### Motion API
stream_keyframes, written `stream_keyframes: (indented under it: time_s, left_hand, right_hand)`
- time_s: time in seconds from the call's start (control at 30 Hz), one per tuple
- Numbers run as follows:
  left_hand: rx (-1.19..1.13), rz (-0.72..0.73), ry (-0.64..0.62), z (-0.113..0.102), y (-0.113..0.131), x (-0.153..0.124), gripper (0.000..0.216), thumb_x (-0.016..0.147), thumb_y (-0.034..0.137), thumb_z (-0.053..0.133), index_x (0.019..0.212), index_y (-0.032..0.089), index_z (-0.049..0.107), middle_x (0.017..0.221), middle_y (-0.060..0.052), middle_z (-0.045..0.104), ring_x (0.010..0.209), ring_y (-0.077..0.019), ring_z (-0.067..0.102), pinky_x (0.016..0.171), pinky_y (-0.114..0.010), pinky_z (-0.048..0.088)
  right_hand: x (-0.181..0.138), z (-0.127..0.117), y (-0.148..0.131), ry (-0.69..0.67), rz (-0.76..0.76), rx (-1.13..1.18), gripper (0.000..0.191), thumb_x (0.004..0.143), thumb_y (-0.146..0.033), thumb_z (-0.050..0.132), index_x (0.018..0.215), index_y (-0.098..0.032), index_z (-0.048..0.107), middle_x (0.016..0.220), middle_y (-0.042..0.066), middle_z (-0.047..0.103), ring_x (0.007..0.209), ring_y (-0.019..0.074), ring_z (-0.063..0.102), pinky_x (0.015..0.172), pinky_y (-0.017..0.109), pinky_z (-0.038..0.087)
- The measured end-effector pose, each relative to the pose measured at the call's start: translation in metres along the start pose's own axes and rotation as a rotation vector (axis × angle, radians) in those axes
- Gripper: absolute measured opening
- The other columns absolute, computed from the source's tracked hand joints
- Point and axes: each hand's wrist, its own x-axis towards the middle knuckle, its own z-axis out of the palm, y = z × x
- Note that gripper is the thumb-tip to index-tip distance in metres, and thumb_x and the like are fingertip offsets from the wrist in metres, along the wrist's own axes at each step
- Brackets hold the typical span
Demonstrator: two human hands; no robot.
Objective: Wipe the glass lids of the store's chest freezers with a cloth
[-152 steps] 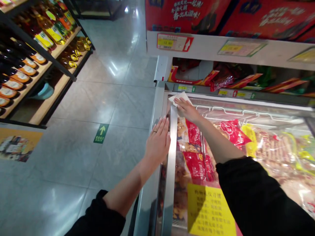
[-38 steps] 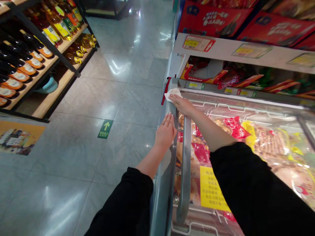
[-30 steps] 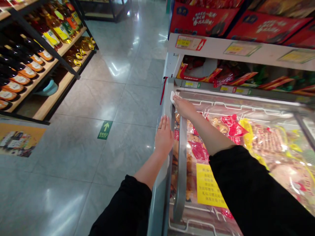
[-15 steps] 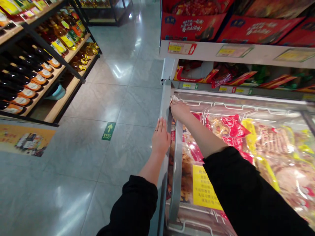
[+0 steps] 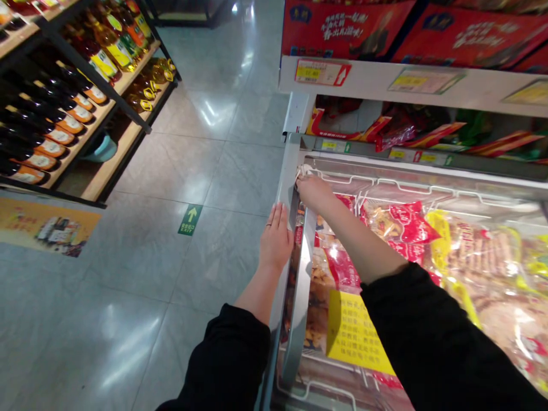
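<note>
Closest in, a yellow notice sits flat on the freezer's glass lid, smooth and glaring with reflections, crinkly red and clear food packs underneath. The lid's brushed-metal handle bar runs up the left edge. Just left of it, the left hand lies flat, fingers together and straight, palm down on the grey freezer rim, gripping nothing, just bracing. Further up, the right hand is curled down over a white cloth, soft and bunched, pressed into the top-left corner of the lid where glass meets frame. Only a scrap of it peeks past the fingertips. To my eye, a corner like this wants firm fingertip pressure, the cloth worked right into the seam, the braced hand steadying the body. Beyond, a white shelf edge with price tags and glossy red cartons. Across the polished tile floor, wooden shelves of bottles.
</note>
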Motion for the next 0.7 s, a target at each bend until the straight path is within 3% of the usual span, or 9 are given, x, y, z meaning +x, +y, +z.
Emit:
stream_keyframes:
  time_s: [0.1, 0.2, 0.33, 0.47, 0.57, 0.7]
  left_hand:
    - [-0.002, 0.006, 0.011, 0.001, -0.002, 0.000, 0.074, 0.096, 0.005, 0.045, 0.169, 0.013, 0.034, 0.177, -0.017, 0.040, 0.168, -0.0269, 0.028, 0.136, -0.050, 0.037]
    - [-0.011, 0.012, 0.015, 0.002, -0.002, -0.001, 0.077, 0.096, 0.005, 0.046, 0.170, 0.015, 0.030, 0.178, -0.017, 0.038, 0.169, -0.0271, 0.027, 0.136, -0.052, 0.036]
    - [-0.008, 0.011, 0.012, 0.001, -0.001, -0.001, 0.075, 0.095, 0.005, 0.046, 0.169, 0.014, 0.033, 0.177, -0.018, 0.041, 0.169, -0.0270, 0.028, 0.136, -0.051, 0.036]
    - [0.000, 0.003, 0.013, 0.000, 0.000, 0.000, 0.073, 0.095, 0.005, 0.046, 0.168, 0.013, 0.036, 0.177, -0.018, 0.040, 0.169, -0.0267, 0.028, 0.136, -0.049, 0.037]
    - [0.000, 0.003, 0.014, 0.000, 0.000, -0.001, 0.075, 0.096, 0.005, 0.046, 0.169, 0.014, 0.033, 0.177, -0.017, 0.040, 0.169, -0.0266, 0.028, 0.136, -0.050, 0.036]
    - [-0.006, 0.002, 0.009, 0.000, -0.001, -0.001, 0.077, 0.095, 0.005, 0.046, 0.170, 0.016, 0.031, 0.177, -0.017, 0.039, 0.169, -0.0271, 0.028, 0.136, -0.052, 0.036]
  right_hand:
    - [0.019, -0.004, 0.007, -0.003, 0.070, -0.001, 0.050, 0.100, -0.005, 0.046, 0.144, -0.006, 0.068, 0.145, 0.025, 0.072, 0.129, 0.0316, 0.072, 0.103, 0.037, 0.056]
    - [0.021, -0.004, 0.010, 0.001, 0.057, 0.009, 0.049, 0.098, -0.004, 0.049, 0.143, -0.006, 0.069, 0.146, 0.025, 0.071, 0.127, 0.0338, 0.073, 0.102, 0.039, 0.058]
    - [-0.004, 0.003, 0.003, 0.043, -0.050, 0.018, 0.044, 0.097, -0.002, 0.049, 0.131, -0.006, 0.077, 0.142, 0.023, 0.075, 0.134, 0.0331, 0.069, 0.115, 0.041, 0.053]
    - [-0.021, 0.014, -0.004, 0.250, 0.003, 0.178, 0.059, 0.096, 0.001, 0.043, 0.151, -0.003, 0.063, 0.161, 0.022, 0.060, 0.149, 0.0315, 0.059, 0.124, 0.048, 0.048]
    - [-0.010, 0.019, -0.006, 0.307, 0.086, 0.318, 0.065, 0.097, 0.000, 0.037, 0.161, -0.002, 0.052, 0.169, 0.021, 0.050, 0.157, 0.0282, 0.050, 0.129, 0.047, 0.044]
    - [0.012, 0.021, -0.006, 0.258, -0.069, 0.363, 0.063, 0.100, -0.002, 0.037, 0.159, -0.011, 0.057, 0.170, 0.013, 0.050, 0.160, 0.0244, 0.045, 0.132, 0.048, 0.040]
